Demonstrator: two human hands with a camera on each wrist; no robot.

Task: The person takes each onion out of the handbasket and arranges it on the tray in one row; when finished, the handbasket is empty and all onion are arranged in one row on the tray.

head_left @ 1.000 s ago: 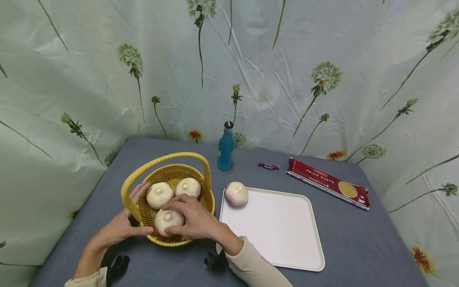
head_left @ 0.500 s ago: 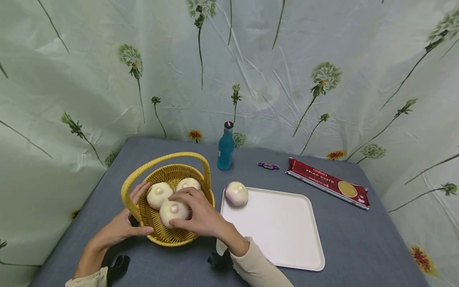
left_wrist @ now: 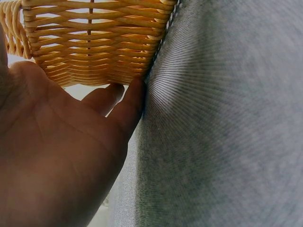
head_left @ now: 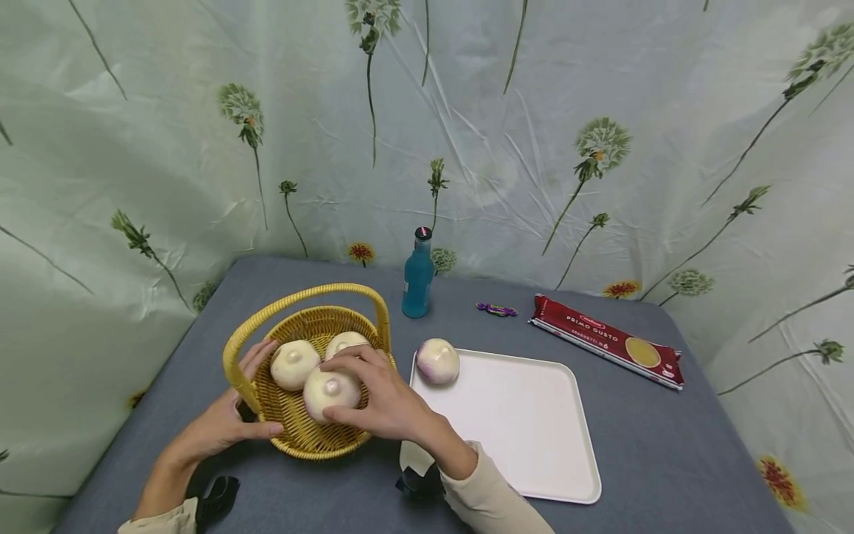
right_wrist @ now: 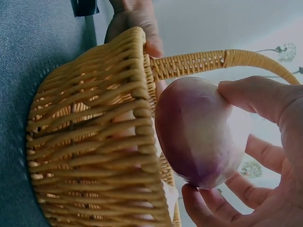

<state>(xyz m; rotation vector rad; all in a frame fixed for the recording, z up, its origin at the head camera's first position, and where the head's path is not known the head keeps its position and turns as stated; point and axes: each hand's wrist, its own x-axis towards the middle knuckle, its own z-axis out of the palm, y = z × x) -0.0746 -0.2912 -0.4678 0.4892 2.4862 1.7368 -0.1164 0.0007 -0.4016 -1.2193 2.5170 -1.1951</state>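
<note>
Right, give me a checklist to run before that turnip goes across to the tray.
1. Right hand has a full grip on the turnip: ok, fingers and thumb curl round it in the right wrist view.
2. Turnip clear of the basket rim: cannot tell.
3. Left hand steadies the basket: ok, it rests against the wall.
4. Path clear of the handle: cannot tell.
5. Free space on the tray: ok, only one turnip at its far left corner.

sleeves point(head_left: 490, 497): cream, long | wrist straps point(head_left: 216, 498): black | hands: bare
</note>
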